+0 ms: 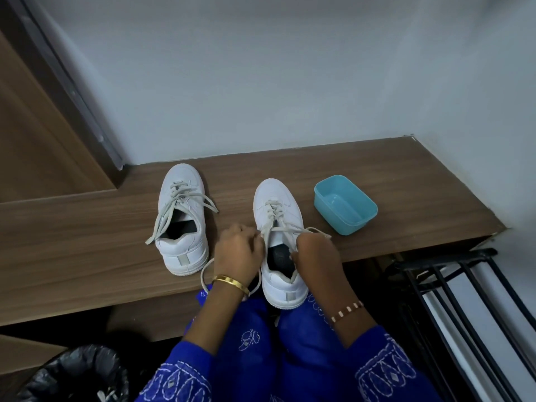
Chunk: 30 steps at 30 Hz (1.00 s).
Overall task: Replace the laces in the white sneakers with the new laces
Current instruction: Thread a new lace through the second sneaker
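A person is sitting at a low wooden ledge point(87, 233) with 2 white sneakers on it. The near sneaker point(280, 242) is sitting at the front edge of the ledge, its heel overhanging toward the person's lap. The left hand point(236, 250) is pinching one strand of its grey lace point(274, 214) at the left side of the tongue, and the right hand point(314, 250) is gripping the other strand at the right side, so the 2 hands are working apart, one on each side of the shoe opening. A loose loop of lace is trailing off the front edge beneath the left wrist.

The other sneaker point(181, 216) is standing further left, nearer the back edge, fully laced with its ends lying untied. A blue plastic tub point(345, 204) is sitting toward the right end of the ledge; nothing is showing inside it.

This is looking like the unlacing step on the first shoe, though whether this lace is old or new cannot be told. The next move is likely calling for drawing each strand out of the top eyelets, one crossing at a time.
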### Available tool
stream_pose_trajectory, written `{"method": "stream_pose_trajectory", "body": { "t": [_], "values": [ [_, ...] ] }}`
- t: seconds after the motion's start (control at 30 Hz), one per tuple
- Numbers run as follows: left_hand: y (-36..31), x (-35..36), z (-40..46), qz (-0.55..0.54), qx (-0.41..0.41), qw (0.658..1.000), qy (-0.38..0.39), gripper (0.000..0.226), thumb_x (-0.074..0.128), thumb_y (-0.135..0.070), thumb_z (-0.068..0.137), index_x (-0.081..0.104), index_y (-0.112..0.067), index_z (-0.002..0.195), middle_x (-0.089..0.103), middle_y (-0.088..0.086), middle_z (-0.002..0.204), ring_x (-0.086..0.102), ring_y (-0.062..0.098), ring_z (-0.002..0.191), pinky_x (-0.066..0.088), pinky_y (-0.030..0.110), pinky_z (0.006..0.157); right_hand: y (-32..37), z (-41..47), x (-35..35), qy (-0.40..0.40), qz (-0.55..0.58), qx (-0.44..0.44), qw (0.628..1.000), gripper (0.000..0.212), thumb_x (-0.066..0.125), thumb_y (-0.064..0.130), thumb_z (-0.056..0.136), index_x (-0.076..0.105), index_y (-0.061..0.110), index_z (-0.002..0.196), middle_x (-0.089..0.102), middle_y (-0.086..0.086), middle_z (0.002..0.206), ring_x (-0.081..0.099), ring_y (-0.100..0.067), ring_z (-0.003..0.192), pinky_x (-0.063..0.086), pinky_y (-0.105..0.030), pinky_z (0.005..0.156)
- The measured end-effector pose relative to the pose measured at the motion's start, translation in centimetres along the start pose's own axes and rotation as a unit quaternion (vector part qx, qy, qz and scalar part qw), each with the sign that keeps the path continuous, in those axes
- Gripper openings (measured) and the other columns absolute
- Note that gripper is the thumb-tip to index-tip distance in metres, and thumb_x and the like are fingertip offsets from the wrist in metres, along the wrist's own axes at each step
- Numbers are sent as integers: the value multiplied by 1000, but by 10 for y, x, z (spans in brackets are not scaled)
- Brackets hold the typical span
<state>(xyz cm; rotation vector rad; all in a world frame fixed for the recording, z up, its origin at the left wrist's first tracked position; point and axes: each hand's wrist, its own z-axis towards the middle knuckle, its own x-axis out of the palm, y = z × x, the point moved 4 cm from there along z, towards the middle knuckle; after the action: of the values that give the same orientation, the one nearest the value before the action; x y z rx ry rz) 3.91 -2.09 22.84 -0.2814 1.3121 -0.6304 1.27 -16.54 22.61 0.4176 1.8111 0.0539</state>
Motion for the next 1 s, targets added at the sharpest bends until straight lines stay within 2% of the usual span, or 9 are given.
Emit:
{"method": "stream_pose_trajectory", "body": {
  "t": [0.17, 0.3, 0.33, 0.37, 0.43, 0.5, 0.57, 0.67, 1.0],
  "values": [
    [18, -9, 5, -273, -163, 946, -59, 23, 51, -7, 90, 62, -8, 69, 59, 9, 66, 58, 14, 63, 42, 24, 63, 4, -8, -6, -42, -21, -14, 999, 25, 45, 14, 96, 54, 5, 118, 58, -9, 120, 54, -22, 112, 41, -26, 84],
    [34, -36, 13, -687, -309, 644, -132, 34, 30, -9, 94, 40, -14, 62, 64, 6, 57, 63, 17, 54, 54, 28, 58, 8, -16, -11, -60, -30, -21, 998, 21, 47, 15, 95, 56, 6, 112, 59, -9, 116, 56, -21, 107, 41, -25, 81],
    [38, -42, 16, -708, -323, 613, -135, 35, 28, -12, 95, 38, -14, 61, 62, 3, 50, 61, 14, 48, 54, 25, 53, 8, -17, -13, -68, -32, -27, 997, 21, 46, 15, 96, 56, 6, 111, 59, -9, 115, 56, -21, 106, 41, -25, 80],
    [41, -46, 18, -690, -336, 627, -133, 36, 28, -12, 95, 37, -13, 59, 55, 0, 42, 54, 12, 39, 51, 22, 48, 9, -18, -14, -69, -35, -30, 997, 21, 46, 16, 96, 55, 6, 111, 59, -9, 115, 57, -22, 106, 40, -25, 78],
    [42, -46, 20, -545, -353, 756, -79, 39, 31, -5, 94, 40, -7, 56, 47, 0, 33, 44, 12, 28, 40, 19, 40, 10, -19, -15, -67, -40, -32, 996, 21, 46, 16, 96, 55, 5, 111, 59, -10, 114, 57, -22, 105, 42, -26, 80],
    [34, -42, 18, -353, -294, 888, -8, 36, 39, -8, 94, 49, -3, 60, 55, 6, 43, 52, 14, 36, 40, 21, 42, 12, -20, -15, -65, -46, -35, 996, 20, 46, 15, 96, 55, 6, 111, 59, -10, 115, 57, -22, 105, 42, -27, 81],
    [22, -34, 12, -146, -186, 971, 36, 30, 51, -25, 90, 54, -10, 64, 60, 4, 59, 57, 20, 57, 43, 27, 52, 14, -20, -16, -61, -49, -37, 996, 20, 45, 14, 96, 55, 6, 112, 58, -10, 115, 56, -22, 106, 42, -27, 82],
    [6, -22, 8, 3, -117, 992, 51, 22, 53, -36, 88, 59, -18, 76, 60, 0, 70, 56, 23, 71, 37, 26, 61, 13, -20, -15, -58, -55, -35, 996, 20, 44, 14, 96, 55, 5, 110, 59, -10, 114, 57, -23, 105, 43, -28, 82],
    [-7, -18, 7, -84, -37, 996, -1, 46, 60, -26, 88, 37, -22, 48, 40, -7, 48, 36, 5, 47, 24, 20, 45, 15, -16, -17, -41, -64, -21, 997, 20, 46, 15, 96, 56, 7, 111, 60, -9, 114, 58, -23, 105, 45, -28, 82]
  ]
}}
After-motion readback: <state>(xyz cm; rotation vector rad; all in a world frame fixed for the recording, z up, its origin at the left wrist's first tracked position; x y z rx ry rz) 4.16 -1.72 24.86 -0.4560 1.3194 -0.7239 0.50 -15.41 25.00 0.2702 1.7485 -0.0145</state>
